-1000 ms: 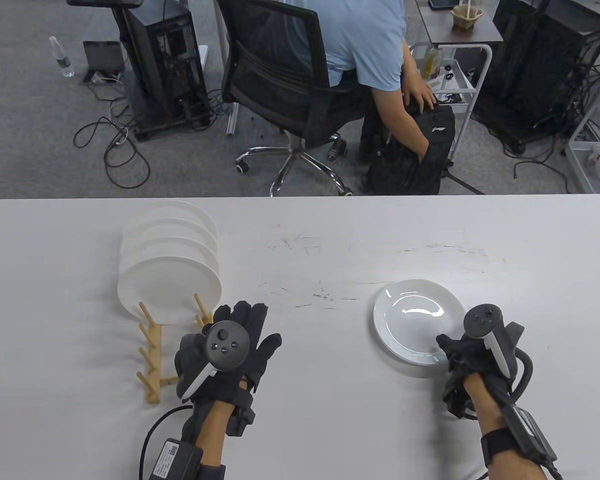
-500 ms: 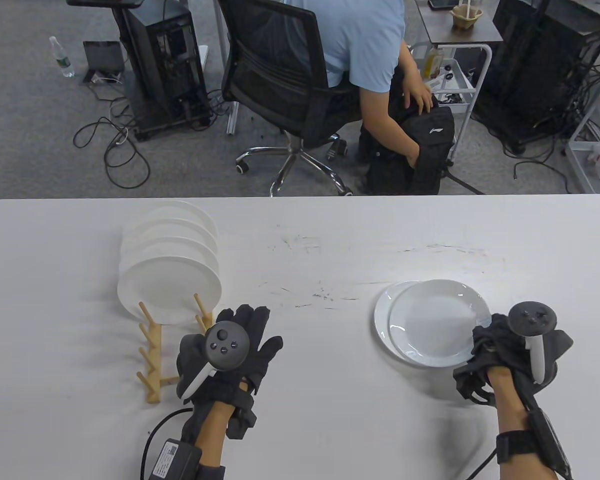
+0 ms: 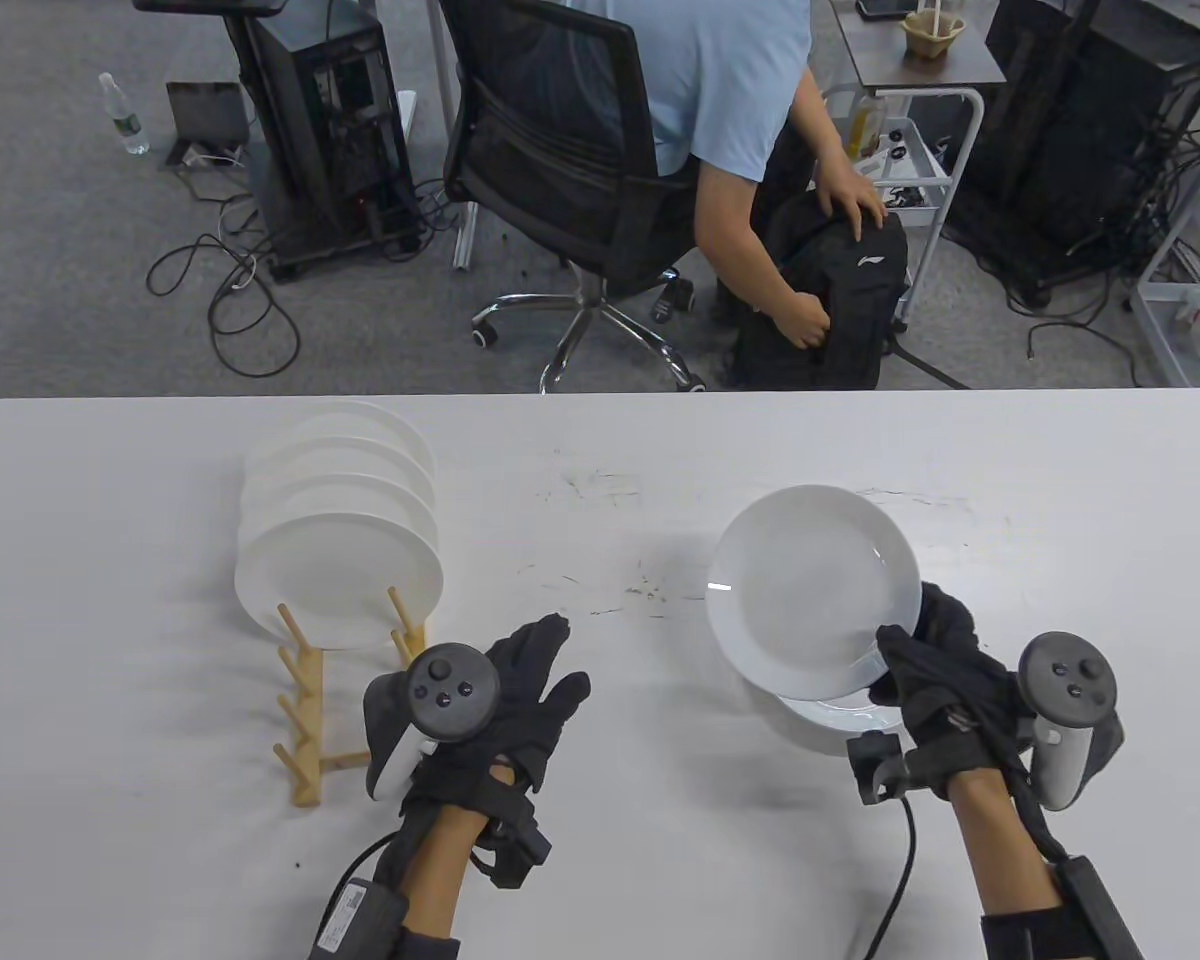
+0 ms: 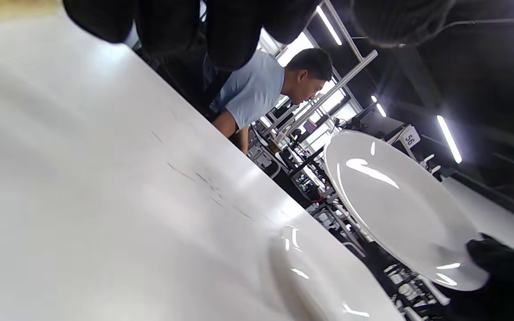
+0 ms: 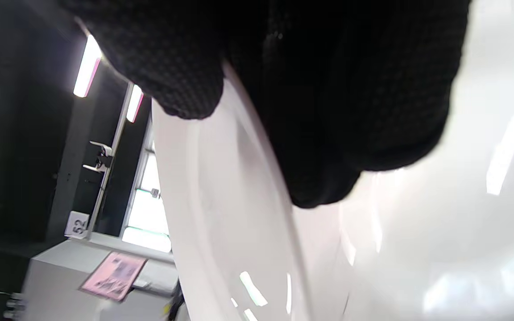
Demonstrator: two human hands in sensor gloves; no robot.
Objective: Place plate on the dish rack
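My right hand (image 3: 935, 670) grips the near rim of a white plate (image 3: 810, 590) and holds it tilted above the table. The plate also shows in the left wrist view (image 4: 395, 205) and the right wrist view (image 5: 221, 214), where my gloved fingers (image 5: 328, 89) cover its rim. Another white plate (image 3: 830, 712) lies flat on the table under it. The wooden dish rack (image 3: 305, 700) stands at the left, with several white plates (image 3: 338, 570) upright in its far slots and bare pegs nearest me. My left hand (image 3: 530, 690) rests flat on the table beside the rack, empty.
The white table's far edge (image 3: 600, 395) runs across the middle. Beyond it a person in a blue shirt (image 3: 720, 90) sits on an office chair and handles a black backpack (image 3: 840, 300). The plate on the table also shows in the left wrist view (image 4: 328, 285).
My right hand has lifted the top plate off the one beneath and carried it up and to the left, tilting it. My left hand has shifted slightly to the right.
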